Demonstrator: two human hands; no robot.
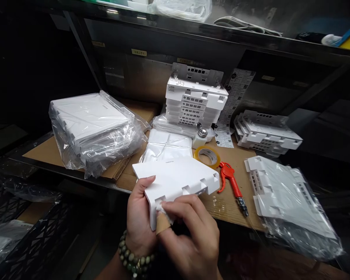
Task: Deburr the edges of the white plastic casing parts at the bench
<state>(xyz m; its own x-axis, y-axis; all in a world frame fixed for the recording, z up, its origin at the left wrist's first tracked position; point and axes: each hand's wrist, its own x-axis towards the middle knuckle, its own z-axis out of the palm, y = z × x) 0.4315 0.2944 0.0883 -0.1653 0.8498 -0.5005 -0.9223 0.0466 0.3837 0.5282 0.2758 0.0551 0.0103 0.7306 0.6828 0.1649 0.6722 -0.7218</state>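
I see the left hand (140, 217) clamped on the white cover (175, 179) at 6 o'clock, over the tabletop (221, 206) edge. Right hand (189, 233) fingers pinch a small wipe (162, 210) on its corner. Risk: w/ one-sided grip, rubbing pressure could twist the cover loose, off the edge.

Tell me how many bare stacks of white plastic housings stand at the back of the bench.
2: one tall stack behind the tape roll, one lower stack to its right. Bagged piles may hide more.

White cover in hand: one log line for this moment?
left hand: grips white cover | right hand: pinches small wipe at cover's near edge | beside: tape roll, red air gun on cardboard
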